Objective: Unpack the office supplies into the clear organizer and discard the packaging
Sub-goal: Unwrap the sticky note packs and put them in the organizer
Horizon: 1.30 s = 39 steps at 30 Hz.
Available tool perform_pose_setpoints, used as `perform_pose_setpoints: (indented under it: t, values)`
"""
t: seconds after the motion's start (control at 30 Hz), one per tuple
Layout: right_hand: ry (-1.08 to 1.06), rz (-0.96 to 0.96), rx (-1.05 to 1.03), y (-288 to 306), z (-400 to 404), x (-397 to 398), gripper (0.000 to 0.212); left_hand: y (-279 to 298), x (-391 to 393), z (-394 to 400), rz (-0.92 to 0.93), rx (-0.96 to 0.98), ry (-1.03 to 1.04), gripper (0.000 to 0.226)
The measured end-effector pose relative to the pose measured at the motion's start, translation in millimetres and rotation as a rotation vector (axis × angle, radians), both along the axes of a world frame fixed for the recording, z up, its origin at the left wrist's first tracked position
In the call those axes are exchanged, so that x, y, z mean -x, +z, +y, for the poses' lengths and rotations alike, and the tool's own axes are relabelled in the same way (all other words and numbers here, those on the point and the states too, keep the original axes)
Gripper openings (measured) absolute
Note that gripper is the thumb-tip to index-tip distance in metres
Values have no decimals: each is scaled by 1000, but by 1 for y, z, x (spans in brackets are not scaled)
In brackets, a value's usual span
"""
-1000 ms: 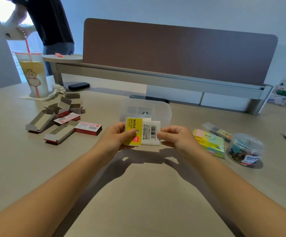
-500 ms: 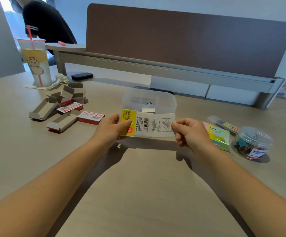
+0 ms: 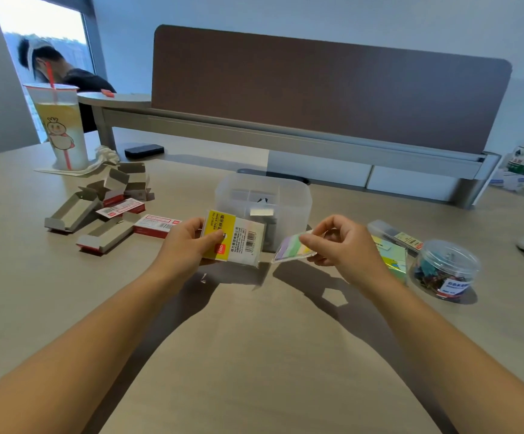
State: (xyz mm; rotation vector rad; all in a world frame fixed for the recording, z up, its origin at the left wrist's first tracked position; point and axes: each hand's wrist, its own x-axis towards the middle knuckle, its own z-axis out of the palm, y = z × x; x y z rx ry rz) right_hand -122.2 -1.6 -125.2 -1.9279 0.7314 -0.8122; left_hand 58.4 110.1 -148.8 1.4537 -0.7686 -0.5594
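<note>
My left hand (image 3: 185, 245) grips a clear plastic wrapper (image 3: 238, 241) with a yellow label and a barcode. My right hand (image 3: 342, 242) pinches a card of pastel index tabs (image 3: 290, 250), held just right of the wrapper and apart from it. Behind both stands the clear organizer (image 3: 298, 195), with small dark and silver items in its compartments. Both hands hover above the desk in front of the organizer.
Opened red-and-grey staple boxes (image 3: 98, 211) lie at the left, one closed red box (image 3: 155, 225) beside them. Sticky notes (image 3: 392, 258), a slim clear case (image 3: 395, 234) and a jar of binder clips (image 3: 445, 269) sit at the right. A drink cup (image 3: 61, 126), a phone (image 3: 144, 150) and a seated person are at back left.
The index tabs have come out of the wrapper: my right hand pulled them to the right while my left hand kept the wrapper.
</note>
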Motion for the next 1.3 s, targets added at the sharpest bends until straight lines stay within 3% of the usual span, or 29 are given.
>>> perform_pose_setpoints:
  t: [0.13, 0.3, 0.5, 0.7, 0.87, 1.3]
  values:
    - [-44, 93, 137, 0, 1, 0, 26, -1, 2, 0, 0, -18, -51, 9]
    - [-69, 8, 137, 2, 1, 2, 22, -1, 5, 0, -34, -10, -100, 15]
    - [-98, -166, 189, 8, -6, 4, 34, -2, 4, -1, -24, -19, -137, 13]
    - [-232, -265, 327, 28, -25, -12, 31, -5, 1, -5, -24, -64, -173, 12]
    - [-271, -168, 424, 35, -39, -30, 33, -6, -3, -6, -30, -64, -178, 11]
    - [-200, 314, 590, 61, -52, -49, 38, -1, -9, -9, -30, -50, -189, 13]
